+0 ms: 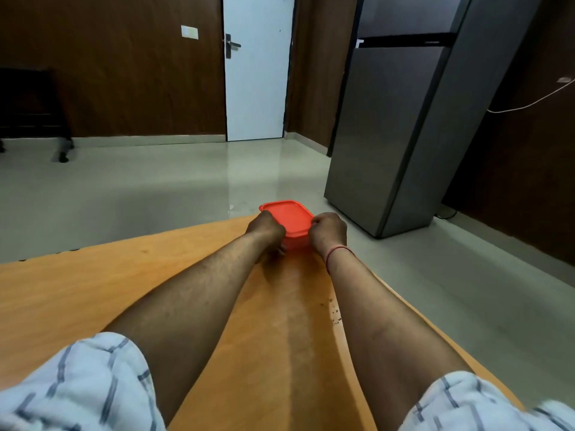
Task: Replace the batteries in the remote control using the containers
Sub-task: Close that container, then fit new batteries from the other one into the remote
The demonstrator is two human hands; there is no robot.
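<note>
An orange-red plastic container (287,216) with its lid on sits at the far edge of the wooden table (93,290). My left hand (265,229) grips its left side, fingers curled around the wall. My right hand (329,231) holds the right corner at the lid's rim. Both arms stretch straight out over the table. What the container holds is hidden by the lid. No remote control and no batteries show in the view.
A grey refrigerator (395,126) stands on the floor to the right, beyond the table. A white door (256,88) is in the far wall. Small dark crumbs (331,309) lie near the table's right edge. A dark chair (31,110) stands far left.
</note>
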